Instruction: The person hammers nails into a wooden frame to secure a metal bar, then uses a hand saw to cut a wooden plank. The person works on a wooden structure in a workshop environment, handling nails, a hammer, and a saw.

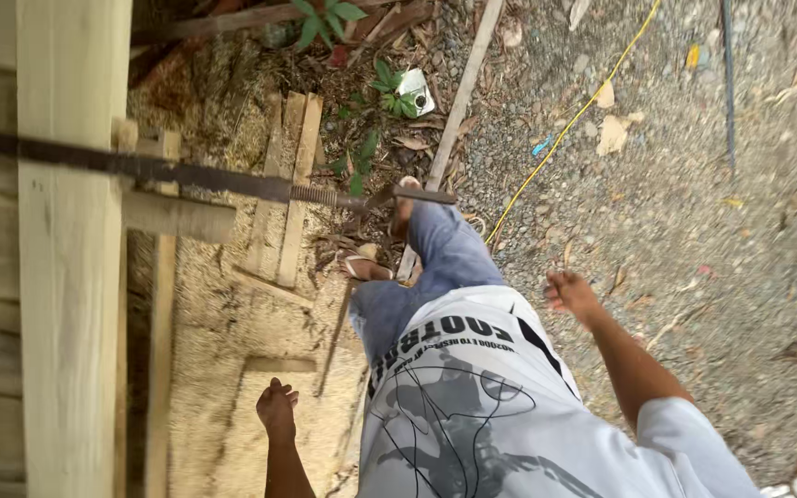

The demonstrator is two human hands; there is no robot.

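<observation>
Walking step seems in hand: nothing is held. Left hand (277, 410) is loosely curled, empty, above sawdust (223, 323); wooden post (71, 277) w/ metal bar clamp (205, 177) is ahead-left of it. Right hand (572, 295) is half-open over gravel (694, 184). Next, a reach toward clamp is probably needed.

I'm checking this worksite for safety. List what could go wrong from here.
1. The long metal clamp bar juts from the upright wooden post across the path, its handle end near the legs; walking into it seems possible.
2. The feet wear open sandals among loose planks and sawdust, so a stubbed toe or slip is plausible.
3. The yellow cord lying across the gravel could catch a foot.
Both the left hand and right hand are empty.
</observation>
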